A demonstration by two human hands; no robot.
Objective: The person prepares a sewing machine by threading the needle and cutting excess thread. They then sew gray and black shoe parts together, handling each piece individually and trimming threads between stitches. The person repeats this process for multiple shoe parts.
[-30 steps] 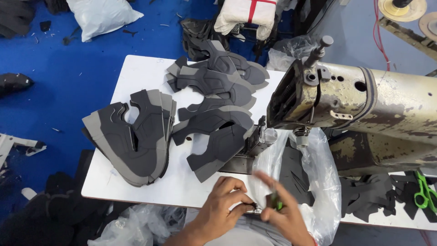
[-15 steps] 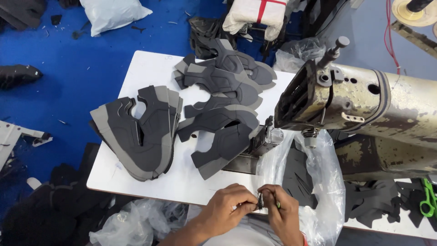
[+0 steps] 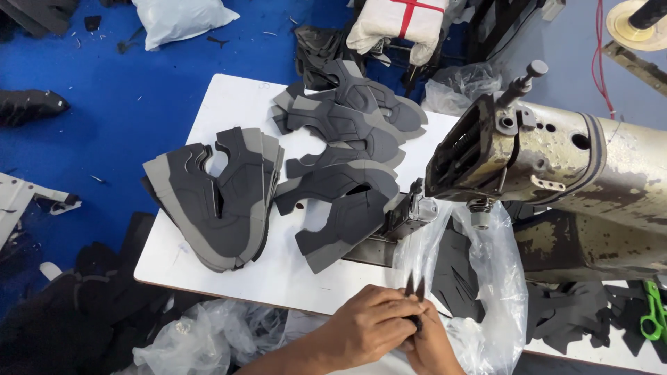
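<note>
Standing beside the white table [image 3: 229,104], one counts two hands, one small dark snipping tool, two stacks of grey-and-black cut shoe pieces, one sewing machine and one clear plastic bag. The tool [image 3: 415,288] sits at the table's near edge, just beside the bag [image 3: 497,278]; its two pointed tips aim up and away from the person, long axis roughly upright in the head view. The left hand [image 3: 368,326] lies knuckles-up, fingers curled closed over the tool's lower end. The right hand [image 3: 429,347] sits touching beneath it, fingers pinched on the same tool. The near stack [image 3: 215,201] and far stack [image 3: 347,139] lie left of the sewing machine [image 3: 556,160].
</note>
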